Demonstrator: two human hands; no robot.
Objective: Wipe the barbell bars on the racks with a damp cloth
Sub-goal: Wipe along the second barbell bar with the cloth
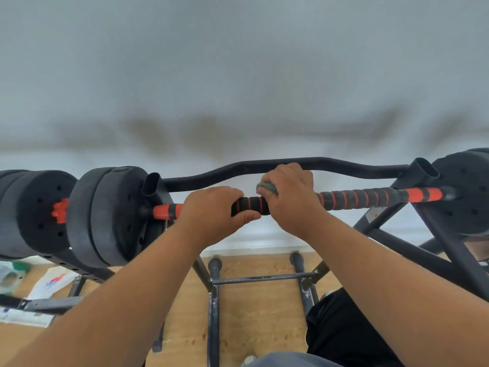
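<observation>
- Far left – black weight plates (105,215) on the rack (412,250)
- Centre: left hand (211,213) wraps the barbell bar (357,198)
- Just right, right hand (288,197) clutches a green cloth (267,187) against the bar
- Below – wooden floor (254,313); white wall (238,62) fills the top

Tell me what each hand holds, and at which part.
Left hand grips the barbell bar near its middle; right hand holds a green cloth around the bar beside it.
</observation>
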